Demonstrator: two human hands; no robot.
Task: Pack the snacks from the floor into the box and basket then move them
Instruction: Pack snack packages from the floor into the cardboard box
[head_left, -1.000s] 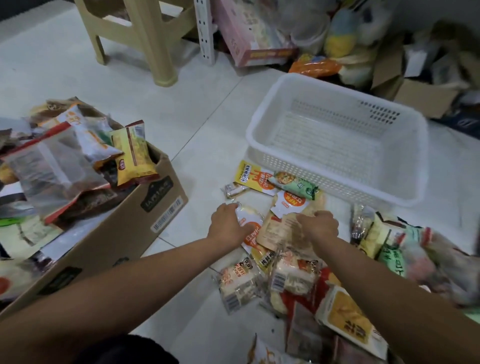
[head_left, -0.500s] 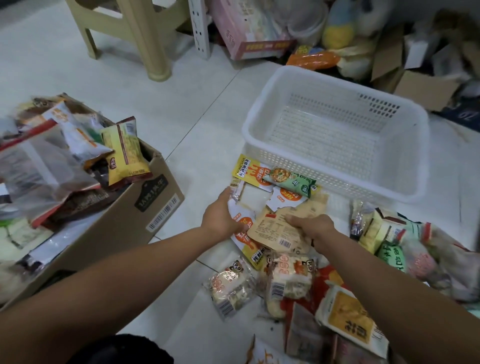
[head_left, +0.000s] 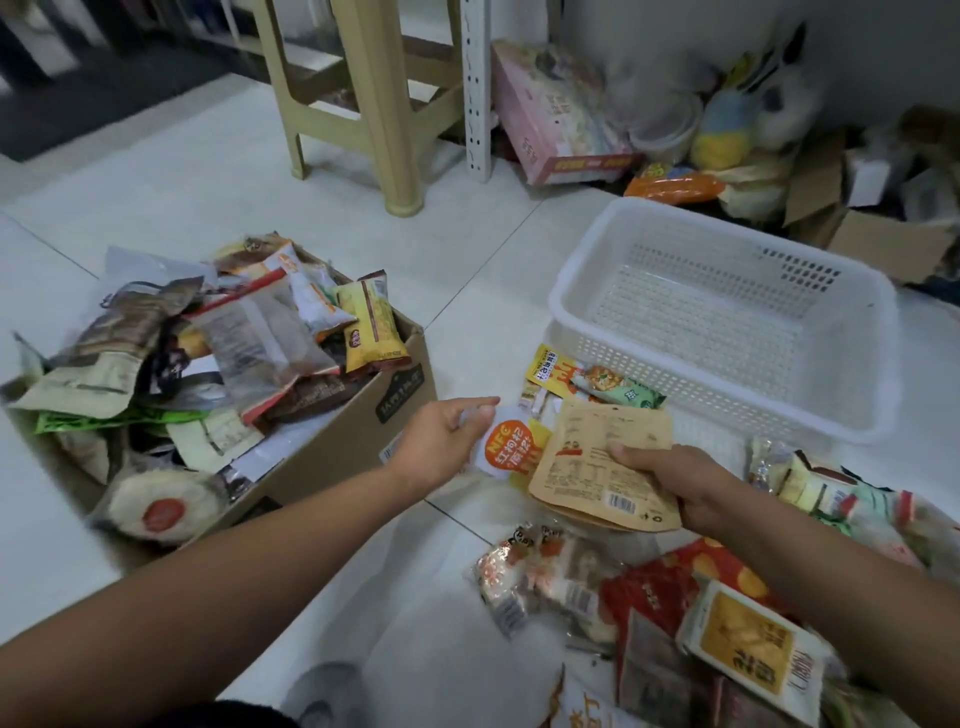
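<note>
Both hands have lifted off the floor pile at centre frame. The left hand (head_left: 441, 441) now pinches a white-and-orange pouch (head_left: 506, 446), raised toward the cardboard box (head_left: 332, 452) at left; the right hand (head_left: 675, 480) grips a tan pouch (head_left: 597, 457), pulled clear of the pile.

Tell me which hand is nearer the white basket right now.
Right. The right hand holds a tan pouch just before the white basket; the left hand, holding an orange-and-white packet, is beside the cardboard box.

Your view: dim, flat indoor light, soft shadows, no glare; wide-angle bending at edges, far right clutter blurred.
</note>
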